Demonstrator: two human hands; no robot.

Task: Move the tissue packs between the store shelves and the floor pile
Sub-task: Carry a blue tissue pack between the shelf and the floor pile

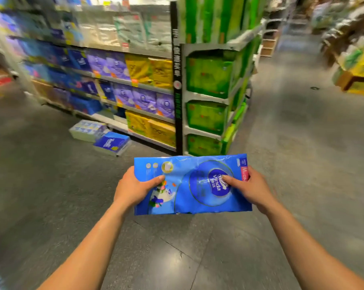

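Tissue pack (187, 197): blue, held flat and face up in mid-air over the grey floor (177, 248), gripped at both short ends. The left end is clamped by the left hand (133, 188), with the thumb laid across the top. The right end is clamped likewise by the right hand (252, 190), its thumb pressed on the printed logo. The wrapper is creased between the two thumbs.

Beyond the fingertips and off to their left, the floor pile (101, 136) is seen at the foot of the shelves (122, 80), with a blue pack leaning on paler ones. Straight beyond the fingertips stands a green end display (206, 80).

The step is judged to be a carry; whether it ends at the pile or a shelf cannot be told. The pull should be kept even at both ends so the soft pack is not folded. The contents should be gripped rather than the film alone, which may stretch. The pack is best set down flat and square.

The fingers under the pack are hidden, as is its underside. Shelf stock is smeared by blur and its labels cannot be read. The number of packs in the pile cannot be made out. Both forearms are cut off at the lower edge.
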